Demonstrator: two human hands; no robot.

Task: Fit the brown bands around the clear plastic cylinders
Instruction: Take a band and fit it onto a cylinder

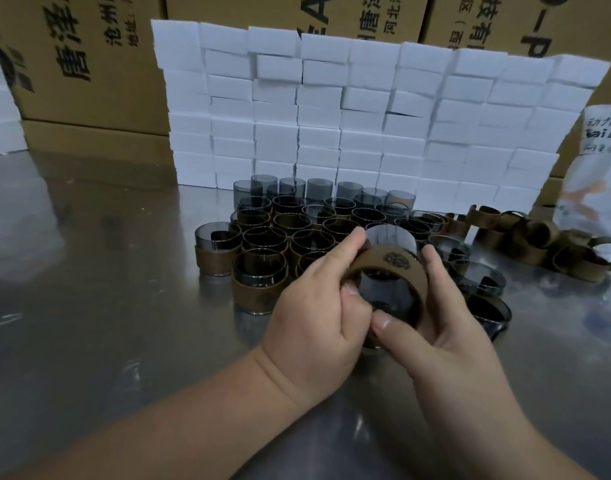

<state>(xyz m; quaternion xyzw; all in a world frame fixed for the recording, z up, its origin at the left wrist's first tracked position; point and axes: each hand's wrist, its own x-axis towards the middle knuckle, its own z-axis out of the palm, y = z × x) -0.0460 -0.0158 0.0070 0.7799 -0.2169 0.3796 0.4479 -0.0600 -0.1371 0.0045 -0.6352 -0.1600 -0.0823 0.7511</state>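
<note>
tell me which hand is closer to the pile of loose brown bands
Right. The right hand grips the cylinder on the side facing the loose brown bands, which lie beyond it to the right; the left hand grips the opposite side.

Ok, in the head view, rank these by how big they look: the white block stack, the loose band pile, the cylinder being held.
Largest: white block stack
Next: loose band pile
Smallest: held cylinder, though it is nearest the camera, which enlarges it.

The left hand (318, 303) and right hand (446, 323) are bare, with short, plain nails (384, 322) on rounded fingers (435, 268). Behind the fingers, both forearms (200, 420) are bare too.
</note>
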